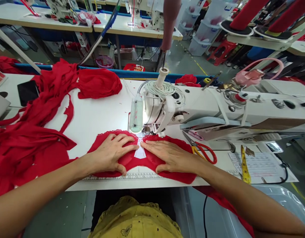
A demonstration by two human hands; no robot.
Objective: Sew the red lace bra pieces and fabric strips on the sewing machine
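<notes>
A red lace-edged fabric piece (134, 162), shaped like two bra cups, lies flat on the table just in front of the sewing machine (164, 109). Between its two halves sits a small white paper template (140, 152). My left hand (115, 150) rests on the left half, fingers spread. On the right half my right hand (168, 153) lies flat, its fingertips beside the template. Neither hand grips anything. The machine's needle area is just beyond my fingertips, partly hidden by a pale guard (136, 114).
Scissors (204, 152) with red and yellow handles lie right of the fabric. Further right are a yellow measuring tape (245, 167) and a written sheet (258, 165). Piles of red fabric (43, 132) cover the left side, near a black phone-like object (27, 92). A printed ruler (139, 177) runs along the front edge.
</notes>
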